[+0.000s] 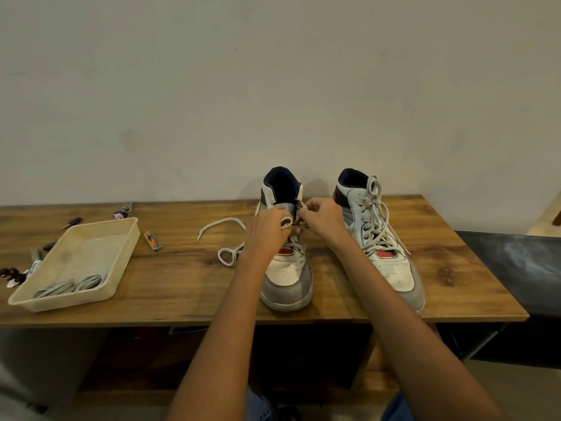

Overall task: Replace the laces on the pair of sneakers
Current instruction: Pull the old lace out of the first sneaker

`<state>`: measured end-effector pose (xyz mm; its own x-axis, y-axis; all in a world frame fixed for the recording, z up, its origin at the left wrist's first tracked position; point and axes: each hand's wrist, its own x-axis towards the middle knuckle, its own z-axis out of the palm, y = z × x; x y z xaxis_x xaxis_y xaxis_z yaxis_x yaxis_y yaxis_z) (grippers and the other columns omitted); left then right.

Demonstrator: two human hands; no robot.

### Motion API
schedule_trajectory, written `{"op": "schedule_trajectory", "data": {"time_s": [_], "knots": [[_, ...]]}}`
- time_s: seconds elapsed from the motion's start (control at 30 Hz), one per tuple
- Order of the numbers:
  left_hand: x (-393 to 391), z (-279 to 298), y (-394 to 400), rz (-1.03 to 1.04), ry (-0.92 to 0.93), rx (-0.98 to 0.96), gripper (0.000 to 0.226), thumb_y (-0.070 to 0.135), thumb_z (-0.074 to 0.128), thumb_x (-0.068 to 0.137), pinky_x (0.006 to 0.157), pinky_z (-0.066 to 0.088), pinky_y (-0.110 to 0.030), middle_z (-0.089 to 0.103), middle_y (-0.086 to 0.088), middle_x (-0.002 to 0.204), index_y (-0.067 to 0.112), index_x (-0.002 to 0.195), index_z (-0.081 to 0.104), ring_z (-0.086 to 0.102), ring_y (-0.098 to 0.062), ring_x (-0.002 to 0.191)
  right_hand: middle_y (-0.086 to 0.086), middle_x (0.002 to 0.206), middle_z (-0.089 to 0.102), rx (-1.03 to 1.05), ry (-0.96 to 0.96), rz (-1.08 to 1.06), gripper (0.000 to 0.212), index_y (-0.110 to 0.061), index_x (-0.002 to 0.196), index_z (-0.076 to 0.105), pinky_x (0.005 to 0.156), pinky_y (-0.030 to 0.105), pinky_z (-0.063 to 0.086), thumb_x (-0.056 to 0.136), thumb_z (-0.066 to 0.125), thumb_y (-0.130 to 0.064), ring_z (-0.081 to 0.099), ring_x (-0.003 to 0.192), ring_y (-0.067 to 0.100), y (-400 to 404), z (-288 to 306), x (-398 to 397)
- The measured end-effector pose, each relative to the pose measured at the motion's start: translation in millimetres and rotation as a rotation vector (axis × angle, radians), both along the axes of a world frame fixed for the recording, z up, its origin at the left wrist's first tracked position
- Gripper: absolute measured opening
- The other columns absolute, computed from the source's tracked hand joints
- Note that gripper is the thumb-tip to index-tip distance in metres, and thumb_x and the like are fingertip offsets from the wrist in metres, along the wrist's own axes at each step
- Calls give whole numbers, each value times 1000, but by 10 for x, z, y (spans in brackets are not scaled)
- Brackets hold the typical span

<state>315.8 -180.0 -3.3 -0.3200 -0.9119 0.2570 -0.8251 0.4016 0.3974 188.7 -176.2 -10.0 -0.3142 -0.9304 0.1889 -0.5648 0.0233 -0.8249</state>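
— Where are the hands just now?

— Both over the upper eyelets of the left sneaker (287,262), which stands on the wooden table (188,278) with its toe toward the person. The left hand (267,229) has its fingers curled round a loop of white lace (226,238), and that loop sticks up just beside the fingertips. The right hand (323,218) pinches the lace between thumb and forefinger, close against the left hand's fingers, nearly touching.

— And the rest of that lace?

— It trails off to the outer side of the left hand's fingers, one end lying on the table, another loop curled just below the wrist.

— The other shoe?

— The right sneaker (384,238) stands just past the back of the right hand, fully laced, its grey-white laces (376,214) bunched at the top. No fingers touch it.

— Any spare laces?

— Well away from the left fingers a cream plastic tray (100,238) holds bundled laces (71,285) in its near corner. Between the tray and the hands lies a nail clipper (153,240). Beyond the tray there are small tools, too small for me to name.
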Motion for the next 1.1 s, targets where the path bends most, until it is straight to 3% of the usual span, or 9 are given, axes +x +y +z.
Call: {"op": "schedule_trajectory", "data": {"time_s": [0.13,0.33,0.47,0.5,0.57,0.63,0.7,0.8,1.1], "knots": [[-37,-15,41,46,170,-15,11,22,66,86,62,47,-29,70,-5,86,19,91,74,63,-20,80,6,76,65,-6,29,-13,12,-6,84,70,74,35,51,84,62,-14,57,72,16,7,15,0],[217,372,5,354,1515,-87,5,15,63,86,51,42,-11,66,4,77,18,83,66,52,1,58,7,76,65,31,3,-21,13,-6,85,70,72,35,52,85,61,-16,60,72,19,14,37,-19],[361,46,-66,528,940,147,15,18,59,90,60,49,-20,59,3,76,20,75,58,58,-16,74,7,75,64,30,19,-26,14,-5,86,69,68,30,48,85,60,-15,59,72,18,42,39,-10],[373,-37,-84,512,765,257,2,20,62,88,74,52,-30,63,-1,91,21,86,62,60,-22,90,6,74,64,34,21,-25,13,-6,85,69,68,30,48,85,60,-15,59,72,19,37,37,-10],[366,-96,-125,504,431,367,40,26,67,84,97,42,-44,49,-6,130,17,121,55,44,-30,121,6,77,65,46,36,-26,14,-7,89,70,70,31,48,85,60,-16,60,76,20,47,45,-4],[310,-23,-110,532,261,209,51,30,65,86,102,33,-47,39,-5,139,14,130,47,33,-30,129,8,89,68,14,100,-51,19,-7,101,68,75,31,47,87,59,-16,62,87,22,66,74,36],[207,37,-94,466,285,25,38,34,61,88,101,38,-43,51,-2,126,16,121,53,45,-24,120,6,94,68,-100,205,-108,22,-7,109,62,72,29,46,90,57,-17,61,87,20,100,154,94],[60,35,-63,333,343,19,25,38,65,84,73,50,-31,67,1,95,16,96,66,62,-16,88,-2,88,65,-248,325,-76,13,-11,101,63,65,24,42,90,56,-14,56,76,11,139,293,204],[93,28,-91,364,485,118,13,24,70,83,52,39,-25,71,-8,80,11,81,74,59,-17,68,9,102,59,-30,730,95,18,-11,111,48,66,31,40,93,51,-8,51,101,24,153,119,521]]}}
